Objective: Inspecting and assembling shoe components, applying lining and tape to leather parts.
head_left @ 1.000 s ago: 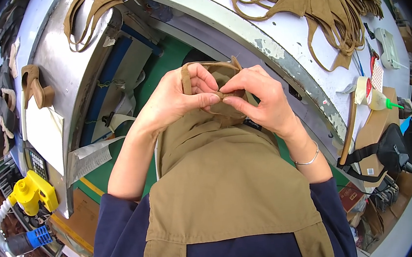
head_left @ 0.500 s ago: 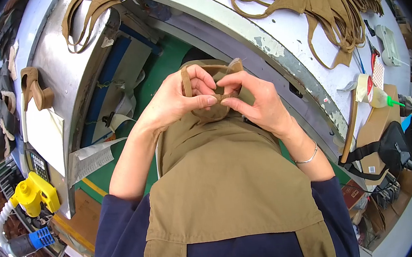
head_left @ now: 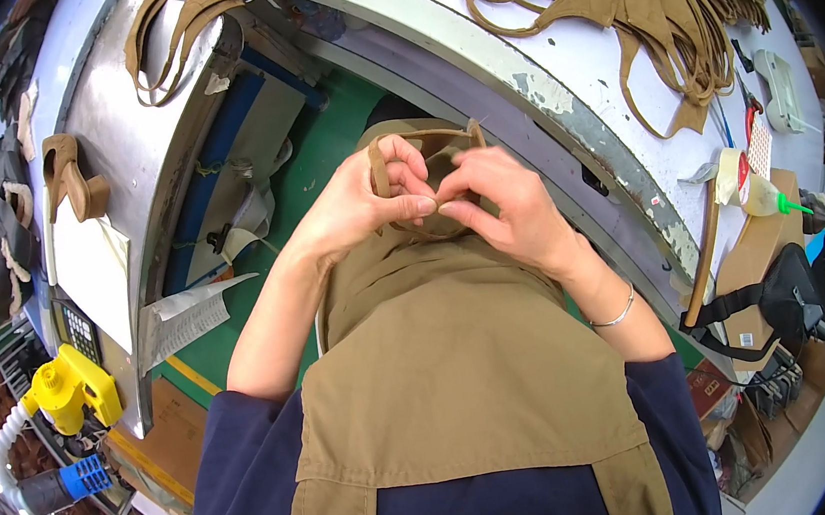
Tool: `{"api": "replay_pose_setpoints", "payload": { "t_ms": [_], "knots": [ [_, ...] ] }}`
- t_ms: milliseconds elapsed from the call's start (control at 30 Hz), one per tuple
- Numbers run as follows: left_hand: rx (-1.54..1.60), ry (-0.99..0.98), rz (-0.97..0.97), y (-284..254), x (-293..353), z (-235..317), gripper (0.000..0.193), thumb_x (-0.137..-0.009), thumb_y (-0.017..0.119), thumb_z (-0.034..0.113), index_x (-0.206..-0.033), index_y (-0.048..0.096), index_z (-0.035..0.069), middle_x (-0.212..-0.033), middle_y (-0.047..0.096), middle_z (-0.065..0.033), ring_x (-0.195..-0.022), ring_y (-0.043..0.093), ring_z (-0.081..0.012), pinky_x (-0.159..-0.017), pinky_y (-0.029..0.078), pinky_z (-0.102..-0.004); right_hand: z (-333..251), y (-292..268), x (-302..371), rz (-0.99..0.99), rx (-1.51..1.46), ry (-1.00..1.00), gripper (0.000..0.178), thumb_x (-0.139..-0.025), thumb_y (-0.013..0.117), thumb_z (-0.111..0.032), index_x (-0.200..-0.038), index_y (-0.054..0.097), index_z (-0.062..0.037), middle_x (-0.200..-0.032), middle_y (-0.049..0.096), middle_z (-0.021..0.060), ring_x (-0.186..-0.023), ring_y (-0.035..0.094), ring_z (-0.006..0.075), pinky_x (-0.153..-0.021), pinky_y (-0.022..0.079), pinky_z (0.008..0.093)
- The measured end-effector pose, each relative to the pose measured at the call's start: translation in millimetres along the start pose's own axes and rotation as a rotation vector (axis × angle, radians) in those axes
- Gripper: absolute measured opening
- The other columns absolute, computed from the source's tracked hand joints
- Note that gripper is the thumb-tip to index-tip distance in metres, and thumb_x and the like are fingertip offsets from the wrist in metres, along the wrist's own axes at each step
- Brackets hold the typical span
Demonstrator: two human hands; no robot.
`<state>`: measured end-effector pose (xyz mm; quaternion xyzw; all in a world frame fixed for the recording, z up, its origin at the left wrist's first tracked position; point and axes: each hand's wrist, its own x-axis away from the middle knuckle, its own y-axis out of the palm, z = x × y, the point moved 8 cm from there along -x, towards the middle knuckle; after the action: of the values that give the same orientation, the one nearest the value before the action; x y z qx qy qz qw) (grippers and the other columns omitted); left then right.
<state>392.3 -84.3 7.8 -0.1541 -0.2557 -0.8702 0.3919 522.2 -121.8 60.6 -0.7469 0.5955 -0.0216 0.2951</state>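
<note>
Above my lap, my left hand (head_left: 361,198) is closed in a pinch on a narrow brown strap (head_left: 379,168) of a suede-like shoe upper. The strap loops up past the fingers and runs across behind both hands. Close beside it, my right hand (head_left: 507,197) pinches the same piece, its thumb and index fingertips nearly meeting my left thumb. Between the fingertips little of the piece shows, and its lower part blends with the olive-brown apron (head_left: 455,374). A thin bracelet circles my right wrist.
On the white table (head_left: 566,90) at the right lie piled brown uppers (head_left: 654,21), a glue bottle (head_left: 763,195) with a green tip and a black pouch (head_left: 788,288). At the left are a metal table (head_left: 129,96), a brown heeled shoe (head_left: 72,178) and a yellow device (head_left: 69,389).
The strap's far end has shifted and now stands more open as a loop behind my hands. My right fingers have moved slightly left, closer to my left thumb.
</note>
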Motion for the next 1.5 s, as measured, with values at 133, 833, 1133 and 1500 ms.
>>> {"api": "replay_pose_setpoints", "payload": {
  "t_ms": [133,833,1133,1500],
  "knots": [
    [-0.092,-0.062,0.040,-16,3,9,0.022,-0.081,0.073,0.003,-0.098,0.058,0.004,-0.080,0.067,-0.0008,-0.071,0.060,-0.0063,-0.064,0.049,-0.0225,5,-18,-7,0.022,0.203,0.046,0.017,-0.075,0.075,-0.008,-0.088,0.064,-0.0078,-0.076,0.059,0.0043,-0.079,0.058,0.0242,-0.101,0.042,0.0452],
    [-0.500,-0.083,-0.438,16,16,5,0.038,-0.102,0.049,0.036,-0.107,0.068,0.004,-0.073,0.054,0.0000,-0.067,0.045,-0.0105,-0.063,0.041,-0.0272,-8,-4,-33,-0.179,0.044,-0.074,0.041,-0.076,0.075,-0.018,-0.113,0.060,-0.0088,-0.094,0.067,0.0040,-0.098,0.062,0.0253,-0.115,0.026,0.0523],
    [-0.294,-0.061,-0.193,8,29,12,0.037,-0.105,0.042,0.034,-0.106,0.063,0.004,-0.064,0.046,0.0020,-0.060,0.042,-0.0090,-0.061,0.038,-0.0263,-10,-32,-35,-0.065,0.014,0.179,0.026,-0.084,0.071,-0.016,-0.104,0.063,-0.0012,-0.091,0.063,0.0095,-0.088,0.064,0.0214,-0.081,0.051,0.0315],
    [-0.100,0.028,-0.140,45,36,-14,0.038,-0.106,0.037,0.034,-0.120,0.053,0.004,-0.069,0.054,-0.0017,-0.073,0.052,-0.0089,-0.073,0.042,-0.0244,51,58,20,-0.182,-1.145,0.892,0.055,-0.104,0.038,-0.040,-0.127,0.055,0.0070,-0.099,0.067,0.0137,-0.087,0.063,0.0181,-0.084,0.049,0.0289]
  ]
}}
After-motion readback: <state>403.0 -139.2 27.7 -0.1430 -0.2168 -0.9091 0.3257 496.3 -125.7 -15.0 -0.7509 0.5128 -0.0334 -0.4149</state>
